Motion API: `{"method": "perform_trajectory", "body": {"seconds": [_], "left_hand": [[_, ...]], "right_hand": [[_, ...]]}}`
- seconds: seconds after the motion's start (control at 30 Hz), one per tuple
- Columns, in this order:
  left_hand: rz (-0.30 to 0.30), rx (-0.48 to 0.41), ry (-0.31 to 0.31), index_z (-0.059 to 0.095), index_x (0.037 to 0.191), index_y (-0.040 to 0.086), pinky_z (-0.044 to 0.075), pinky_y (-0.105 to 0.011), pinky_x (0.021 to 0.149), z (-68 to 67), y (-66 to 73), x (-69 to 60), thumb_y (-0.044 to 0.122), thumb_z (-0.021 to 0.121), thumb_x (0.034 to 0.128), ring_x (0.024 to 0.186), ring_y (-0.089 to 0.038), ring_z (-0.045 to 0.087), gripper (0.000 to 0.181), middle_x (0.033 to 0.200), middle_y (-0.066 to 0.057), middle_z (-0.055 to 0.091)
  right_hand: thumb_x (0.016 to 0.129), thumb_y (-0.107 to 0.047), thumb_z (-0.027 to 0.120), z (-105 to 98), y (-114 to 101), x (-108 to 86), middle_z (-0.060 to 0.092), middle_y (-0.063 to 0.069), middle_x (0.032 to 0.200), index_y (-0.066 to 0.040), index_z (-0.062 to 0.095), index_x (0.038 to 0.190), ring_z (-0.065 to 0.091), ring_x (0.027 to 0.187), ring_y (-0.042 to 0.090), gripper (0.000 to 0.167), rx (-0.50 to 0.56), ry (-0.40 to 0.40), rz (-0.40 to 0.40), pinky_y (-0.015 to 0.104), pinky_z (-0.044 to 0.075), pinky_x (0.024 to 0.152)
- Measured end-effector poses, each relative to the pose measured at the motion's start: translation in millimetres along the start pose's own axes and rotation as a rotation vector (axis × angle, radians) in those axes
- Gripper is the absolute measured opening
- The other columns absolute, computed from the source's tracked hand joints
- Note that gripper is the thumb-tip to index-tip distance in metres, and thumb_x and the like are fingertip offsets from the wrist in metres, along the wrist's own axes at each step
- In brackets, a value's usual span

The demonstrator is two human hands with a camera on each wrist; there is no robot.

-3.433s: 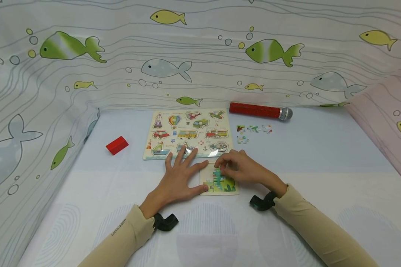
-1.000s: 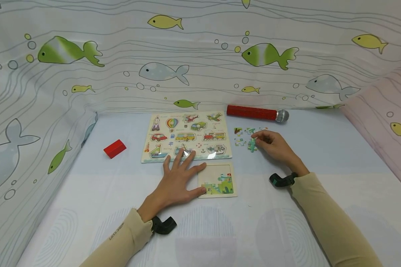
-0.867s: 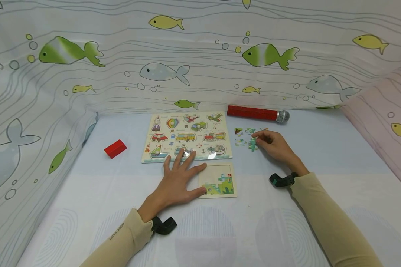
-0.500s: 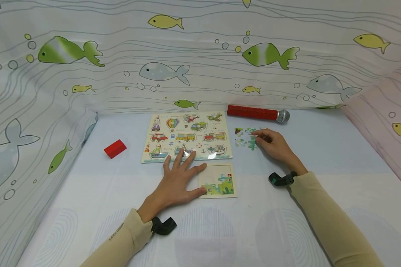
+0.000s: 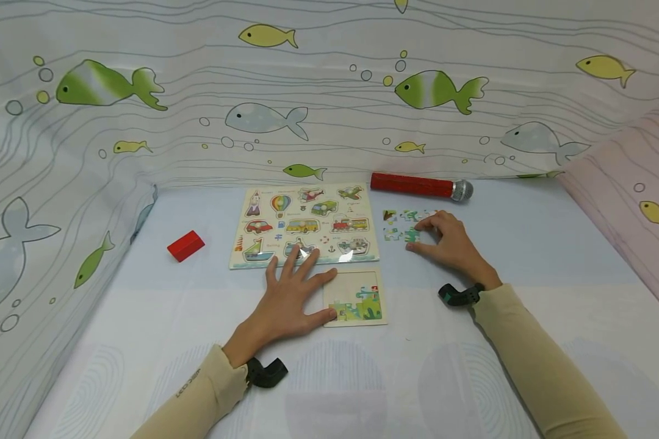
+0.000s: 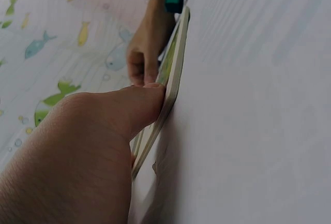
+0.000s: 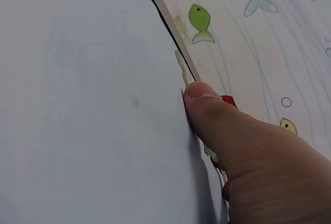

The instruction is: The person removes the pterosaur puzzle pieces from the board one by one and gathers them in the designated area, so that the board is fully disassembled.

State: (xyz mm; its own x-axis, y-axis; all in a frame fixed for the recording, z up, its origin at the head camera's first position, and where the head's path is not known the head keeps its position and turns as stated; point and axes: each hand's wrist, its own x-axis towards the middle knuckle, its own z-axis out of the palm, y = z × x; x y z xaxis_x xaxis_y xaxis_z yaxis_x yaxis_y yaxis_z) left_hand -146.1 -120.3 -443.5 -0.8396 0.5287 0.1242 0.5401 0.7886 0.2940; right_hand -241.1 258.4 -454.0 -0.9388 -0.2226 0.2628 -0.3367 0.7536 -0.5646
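Note:
My left hand (image 5: 285, 302) lies with fingers spread, its fingertips over the lower edge of the large vehicle puzzle board (image 5: 333, 242). Its thumb rests on the left rim of a small wooden puzzle tray (image 5: 382, 299), as the left wrist view also shows. Green jigsaw pieces (image 5: 370, 303) fill the tray's lower and right part. To the right, my right hand (image 5: 451, 244) holds a green puzzle piece (image 5: 412, 235) between thumb and finger, low at the tabletop beside several loose puzzle pieces (image 5: 392, 233). The hand hides part of that group.
A red toy microphone (image 5: 412, 185) lies behind the loose pieces, near the back cloth. At the left is a red block (image 5: 186, 246). Fish-patterned cloth (image 5: 329, 91) rises behind and at both sides of the table.
My right hand has carried the green piece from the small tray to the loose pieces and set it down among them; its thumb has since shifted toward the piece's near edge. The left hand stays put.

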Motion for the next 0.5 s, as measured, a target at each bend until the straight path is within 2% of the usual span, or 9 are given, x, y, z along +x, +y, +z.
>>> {"method": "perform_trajectory", "body": {"seconds": [0.5], "left_hand": [[0.010, 0.000, 0.006, 0.046, 0.153, 0.036, 0.002, -0.076, 0.114, 0.3, -0.7, 0.3, 0.070, 0.059, 0.0878, 0.159, -0.041, 0.003, 0.075, 0.171, -0.006, 0.024]], "right_hand": [[0.082, -0.029, 0.087, -0.6, -0.9, -0.6, 0.061, 0.010, 0.098, -0.007, 0.073, 0.116, 0.045, 0.086, 0.021, 0.043, -0.018, 0.032, -0.028, 0.037, 0.028, 0.079]]}}
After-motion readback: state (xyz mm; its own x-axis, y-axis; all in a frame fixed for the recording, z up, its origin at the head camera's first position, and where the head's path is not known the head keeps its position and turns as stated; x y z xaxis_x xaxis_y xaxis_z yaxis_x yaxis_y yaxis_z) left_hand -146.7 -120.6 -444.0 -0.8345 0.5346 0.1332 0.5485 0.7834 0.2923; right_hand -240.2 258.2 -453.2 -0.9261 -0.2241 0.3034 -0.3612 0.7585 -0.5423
